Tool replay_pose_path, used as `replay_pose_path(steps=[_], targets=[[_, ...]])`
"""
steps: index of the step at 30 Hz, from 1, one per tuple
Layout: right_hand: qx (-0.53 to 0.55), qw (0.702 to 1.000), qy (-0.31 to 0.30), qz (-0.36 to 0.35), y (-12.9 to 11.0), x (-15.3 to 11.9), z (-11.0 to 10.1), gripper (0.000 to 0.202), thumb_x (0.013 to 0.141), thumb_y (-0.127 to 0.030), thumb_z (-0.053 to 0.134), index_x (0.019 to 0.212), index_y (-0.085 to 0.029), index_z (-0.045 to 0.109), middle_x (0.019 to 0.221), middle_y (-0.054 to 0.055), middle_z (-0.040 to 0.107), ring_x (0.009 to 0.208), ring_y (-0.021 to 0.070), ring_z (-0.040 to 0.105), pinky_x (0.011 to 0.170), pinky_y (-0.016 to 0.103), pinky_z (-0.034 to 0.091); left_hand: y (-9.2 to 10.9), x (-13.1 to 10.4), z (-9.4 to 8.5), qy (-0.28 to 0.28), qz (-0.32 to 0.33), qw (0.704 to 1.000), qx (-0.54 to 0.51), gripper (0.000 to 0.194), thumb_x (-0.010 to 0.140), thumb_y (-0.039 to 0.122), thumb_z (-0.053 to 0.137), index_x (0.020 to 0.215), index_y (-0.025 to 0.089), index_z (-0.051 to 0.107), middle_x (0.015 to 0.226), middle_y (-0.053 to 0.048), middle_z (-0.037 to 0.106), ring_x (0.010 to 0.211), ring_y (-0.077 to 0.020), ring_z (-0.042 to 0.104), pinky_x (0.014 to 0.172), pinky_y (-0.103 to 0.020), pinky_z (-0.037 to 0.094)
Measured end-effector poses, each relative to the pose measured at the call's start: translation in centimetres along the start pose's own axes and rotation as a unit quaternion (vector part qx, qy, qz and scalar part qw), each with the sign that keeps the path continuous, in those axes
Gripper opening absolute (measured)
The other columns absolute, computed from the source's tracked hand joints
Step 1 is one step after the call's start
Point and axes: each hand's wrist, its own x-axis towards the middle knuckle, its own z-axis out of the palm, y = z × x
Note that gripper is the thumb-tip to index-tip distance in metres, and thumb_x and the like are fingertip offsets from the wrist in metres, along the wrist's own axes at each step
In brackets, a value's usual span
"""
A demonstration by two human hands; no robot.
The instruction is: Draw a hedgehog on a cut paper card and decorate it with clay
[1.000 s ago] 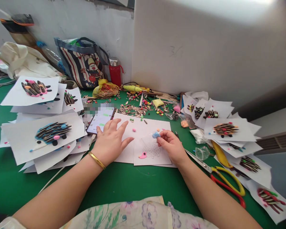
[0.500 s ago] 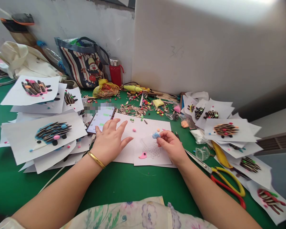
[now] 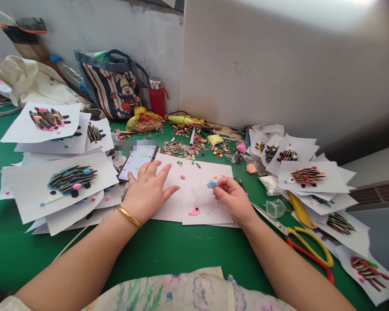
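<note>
A piece of blue clay [image 3: 212, 184], apparently in clear plastic, is pinched between the fingertips of my right hand [image 3: 231, 196]. Below it is a white card [image 3: 189, 218] with a hedgehog outline, whose snout is covered in pink clay [image 3: 195, 211] with a black dot. My left hand [image 3: 147, 185] has its fingers spread and holds nothing; it rests at the left edge of the white paper [image 3: 167, 207], beside a lit phone [image 3: 136, 160]. Small pink, green and orange balls lie on the paper.
Stacked hedgehog cards [image 3: 22, 190] stand at left, more cards [image 3: 337, 183] at right. Scissors [image 3: 280, 226] and a yellow comb-like tool [image 3: 301, 211] lie right of my right hand. Behind are scattered seeds [image 3: 178, 149], a red bottle [image 3: 157, 99] and a striped bag [image 3: 106, 86].
My left hand has shifted slightly left and toward me, its fingers still spread. My right hand keeps its pinch on the blue clay in nearly the same place.
</note>
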Motion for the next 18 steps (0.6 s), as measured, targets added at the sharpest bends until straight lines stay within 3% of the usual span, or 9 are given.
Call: replay_pose_path(steps=[10,18], targets=[[0.002,1.0,-0.004,-0.003,0.05,0.06,-0.03,0.034,0.075,-0.049,0.076,0.085,-0.022,0.058,0.075,-0.001,0.059,0.068,0.0146,0.055,0.065,0.03,0.049,-0.06,0.17,0.13,-0.007,-0.002,1.0,0.004,0.064,0.093,0.057,0.046,0.147,0.023,0.044,0.15,-0.017,0.041,0.139,-0.0369,0.033,0.103,-0.065,0.04],[0.002,1.0,-0.002,-0.003,0.02,0.18,0.05,0.035,0.073,-0.049,0.077,0.084,-0.023,0.058,0.072,-0.002,0.058,0.066,0.0143,0.056,0.065,0.031,0.049,-0.25,0.23,0.26,-0.007,-0.001,1.0,-0.002,0.064,0.093,0.058,0.044,0.147,0.023,0.044,0.152,-0.017,0.039,0.139,-0.0385,0.031,0.104,-0.067,0.036]])
